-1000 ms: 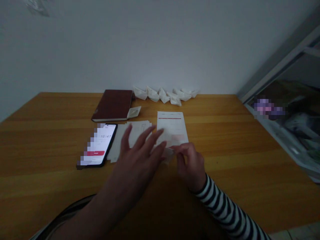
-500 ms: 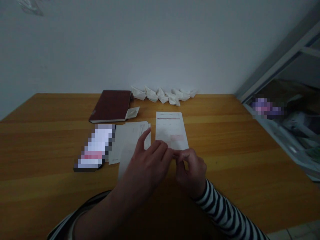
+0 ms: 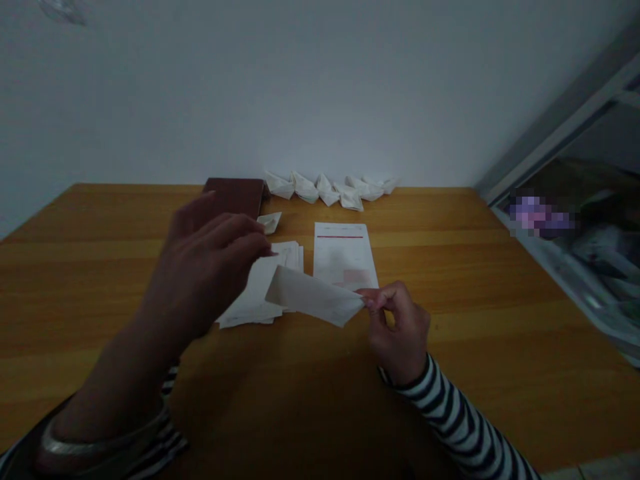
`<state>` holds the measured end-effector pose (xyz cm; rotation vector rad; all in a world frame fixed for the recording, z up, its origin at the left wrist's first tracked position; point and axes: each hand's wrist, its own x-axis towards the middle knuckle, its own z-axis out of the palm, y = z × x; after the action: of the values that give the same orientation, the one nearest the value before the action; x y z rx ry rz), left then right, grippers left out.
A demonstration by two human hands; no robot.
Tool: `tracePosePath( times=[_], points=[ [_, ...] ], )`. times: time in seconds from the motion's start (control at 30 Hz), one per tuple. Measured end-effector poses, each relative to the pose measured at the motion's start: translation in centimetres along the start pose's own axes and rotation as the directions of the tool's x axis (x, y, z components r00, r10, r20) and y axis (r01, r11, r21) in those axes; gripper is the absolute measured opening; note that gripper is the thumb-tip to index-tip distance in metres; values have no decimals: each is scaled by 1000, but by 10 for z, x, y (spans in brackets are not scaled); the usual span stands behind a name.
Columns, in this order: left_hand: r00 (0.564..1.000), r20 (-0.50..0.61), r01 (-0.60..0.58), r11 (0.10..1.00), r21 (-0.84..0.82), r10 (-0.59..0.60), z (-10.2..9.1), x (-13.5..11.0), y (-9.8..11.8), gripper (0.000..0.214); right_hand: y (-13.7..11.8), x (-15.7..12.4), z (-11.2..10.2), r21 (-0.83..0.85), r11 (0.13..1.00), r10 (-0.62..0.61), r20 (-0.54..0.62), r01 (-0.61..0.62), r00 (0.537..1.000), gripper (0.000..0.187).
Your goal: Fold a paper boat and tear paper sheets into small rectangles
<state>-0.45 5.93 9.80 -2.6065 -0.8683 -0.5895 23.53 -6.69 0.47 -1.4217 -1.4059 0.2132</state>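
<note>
A partly folded sheet of white paper [image 3: 315,297] hangs slanted above the table, its pointed right end pinched between the thumb and fingers of my right hand [image 3: 401,330]. My left hand [image 3: 213,263] hovers left of the paper's free end, apart from it, with fingers stretched out and nothing seen in them. Beneath and beyond that hand lies a stack of white sheets [image 3: 260,283]. A white printed sheet with a red line [image 3: 343,250] lies flat beyond the held paper.
Several folded white paper shapes [image 3: 327,191] line the table's back edge by the wall. A dark red notebook [image 3: 235,193] lies to their left, partly behind my left hand, with a small folded paper piece [image 3: 270,222] beside it. Shelving [image 3: 555,253] stands at the right.
My left hand has let go of the paper and moved up and left, now covering the phone. The folded paper has come into view in my right hand, which shifted slightly right.
</note>
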Motion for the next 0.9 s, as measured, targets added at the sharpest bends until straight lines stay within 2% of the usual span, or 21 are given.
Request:
tracePosePath(
  times=[0.1, 0.17, 0.2, 0.23, 0.27, 0.33, 0.4, 0.5, 0.6, 0.7, 0.8, 0.9],
  points=[
    [980, -82, 183, 983, -4, -183, -5, -8, -11, 21, 2, 0, 0, 26, 998, 54, -5, -54, 999, 20],
    [962, -111, 239, 966, -96, -249, -5, -9, -5, 22, 3, 0, 0, 33, 997, 66, 12, -66, 998, 19],
    [966, -111, 216, 965, -149, -233, -3, -8, 1, 22, 3, 0, 0, 23, 998, 57, 33, -58, 998, 19],
    [981, -44, 176, 963, -203, -189, -1, -6, 9, 22, 3, 0, 1, 6, 999, 40, 58, -41, 997, 19],
    [994, -47, 84, 967, -242, -98, 2, -4, 17, 25, 3, 0, 1, -16, 1000, 24, 87, -23, 996, 18],
    [996, 85, -4, 951, -309, 32, 8, 1, 32, 23, 2, 0, 1, -52, 999, -3, 132, 10, 991, 17],
    [976, 204, 1, 935, -356, 77, 12, 2, 40, 22, 2, 1, 0, -65, 998, -16, 141, 26, 990, 17],
    [972, 237, 105, 921, -376, -14, 14, -4, 40, 24, 4, 4, -3, -92, 995, -32, 123, 44, 992, 16],
    [980, 156, 174, 914, -368, -124, 16, -20, 37, 22, 3, 7, -3, -138, 982, -107, 157, 130, 982, 19],
    [987, -27, 143, 952, -271, -156, 19, -41, 48, 15, -4, 5, 0, -152, 940, -272, 208, 306, 940, 26],
    [984, -178, -19, 960, -278, -32, 23, -58, 68, 21, -14, 0, 3, -145, 880, -417, 219, 452, 882, 30],
    [975, -222, -82, 946, -315, 11, 26, -67, 84, 31, -22, -5, 6, -127, 853, -473, 223, 506, 852, 27]
  ],
)
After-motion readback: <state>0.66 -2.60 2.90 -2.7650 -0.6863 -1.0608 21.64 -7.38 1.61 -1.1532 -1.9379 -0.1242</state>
